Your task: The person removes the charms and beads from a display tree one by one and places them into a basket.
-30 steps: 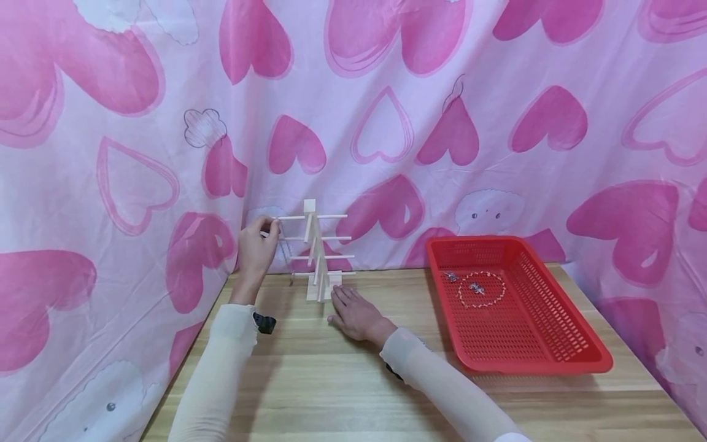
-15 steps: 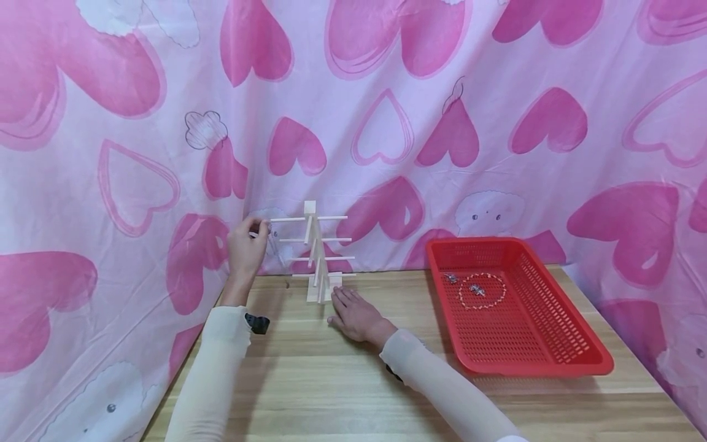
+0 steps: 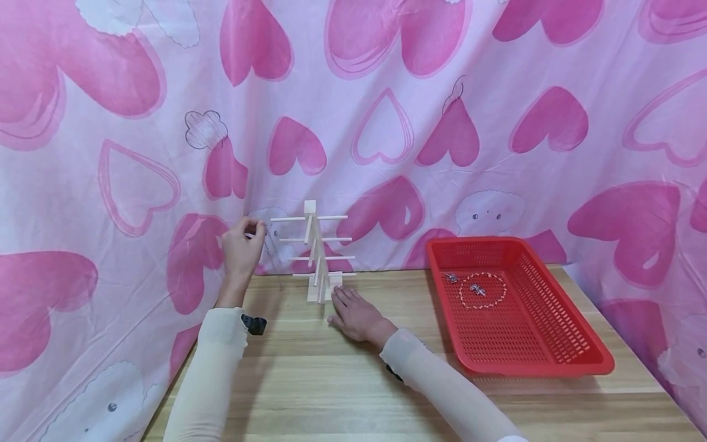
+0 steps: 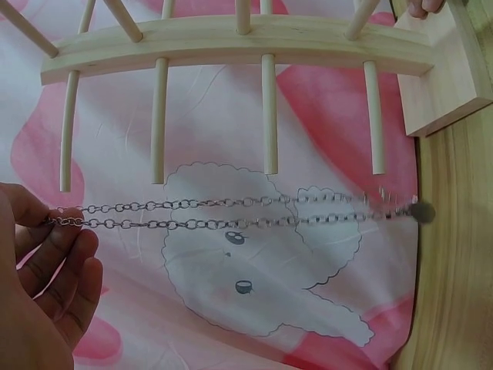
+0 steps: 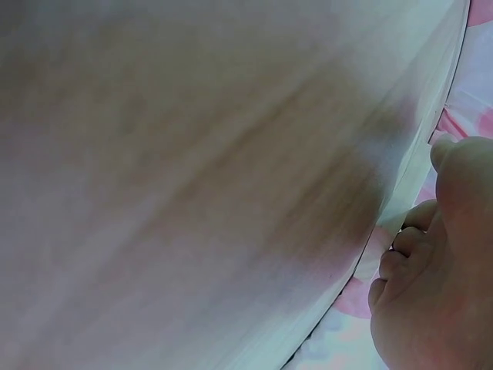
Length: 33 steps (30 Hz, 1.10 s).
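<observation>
My left hand [image 3: 243, 248] pinches a silver chain necklace [image 4: 177, 225] between thumb and fingers, just left of the stand's top left peg. The doubled chain hangs down past the left peg tips, and a round dark pendant [image 4: 421, 212] is at its lower end. A pale wooden jewelry stand [image 3: 319, 264], with pegs out to both sides, stands upright near the back of the table. Nothing hangs on its pegs. My right hand [image 3: 358, 316] lies with straight fingers at the right side of the stand's base [image 3: 336, 279].
A red perforated basket [image 3: 458, 344] sits to the right on the wooden table [image 3: 309, 387]. Inside it lie a beaded necklace [image 3: 460, 294] in a loop and small silvery pieces [image 3: 477, 290]. A pink heart-patterned cloth [image 3: 386, 61] hangs close behind and at the left.
My left hand has drawn leftward off the tip of the top left peg, and the chain necklace has moved along with it. My right hand and the stand have stayed put.
</observation>
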Tool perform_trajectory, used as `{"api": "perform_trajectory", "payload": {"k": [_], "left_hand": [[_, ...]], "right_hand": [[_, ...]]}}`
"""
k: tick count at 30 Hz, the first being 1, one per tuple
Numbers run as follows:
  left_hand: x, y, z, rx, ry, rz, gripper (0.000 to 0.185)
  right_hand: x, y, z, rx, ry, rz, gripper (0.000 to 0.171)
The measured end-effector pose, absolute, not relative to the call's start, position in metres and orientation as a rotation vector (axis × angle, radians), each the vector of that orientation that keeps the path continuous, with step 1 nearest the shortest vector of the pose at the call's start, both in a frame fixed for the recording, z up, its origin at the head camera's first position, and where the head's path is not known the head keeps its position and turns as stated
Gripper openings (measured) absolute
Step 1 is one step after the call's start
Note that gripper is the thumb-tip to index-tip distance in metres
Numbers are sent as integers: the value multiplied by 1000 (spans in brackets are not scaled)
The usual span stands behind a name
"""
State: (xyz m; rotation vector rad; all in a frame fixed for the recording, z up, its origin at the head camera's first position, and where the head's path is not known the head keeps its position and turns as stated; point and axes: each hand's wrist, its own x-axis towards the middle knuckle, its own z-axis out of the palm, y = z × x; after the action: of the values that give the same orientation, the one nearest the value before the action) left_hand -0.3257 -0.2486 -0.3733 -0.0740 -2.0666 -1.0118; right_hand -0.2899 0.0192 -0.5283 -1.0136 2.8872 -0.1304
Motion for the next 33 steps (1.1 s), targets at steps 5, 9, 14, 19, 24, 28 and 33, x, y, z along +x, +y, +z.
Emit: {"api": "perform_trajectory", "payload": {"k": [5, 9, 14, 19, 24, 28, 33], "left_hand": [[-322, -250, -374, -81, -2068, -1012, 19], [-321, -251, -375, -86, -2073, -1007, 19], [-319, -251, -374, -95, -2078, -1002, 19], [-315, -250, -371, -103, -2082, -1001, 19], [-311, -247, -368, -114, -2080, -991, 19], [-307, -245, -362, -147, -2068, -985, 17], [-302, -241, -358, -183, -2061, -980, 15]], "right_hand": [[-289, 19, -528, -1014, 2882, -144, 73], [-288, 19, -526, -1010, 2873, -164, 73], [-288, 19, -526, -1027, 2881, -182, 71], [-289, 20, -526, -1037, 2876, -195, 70], [-292, 22, -523, -1026, 2858, -206, 69], [-294, 24, -515, -1042, 2883, -245, 63], [-298, 26, -502, -1069, 2991, -365, 34]]}}
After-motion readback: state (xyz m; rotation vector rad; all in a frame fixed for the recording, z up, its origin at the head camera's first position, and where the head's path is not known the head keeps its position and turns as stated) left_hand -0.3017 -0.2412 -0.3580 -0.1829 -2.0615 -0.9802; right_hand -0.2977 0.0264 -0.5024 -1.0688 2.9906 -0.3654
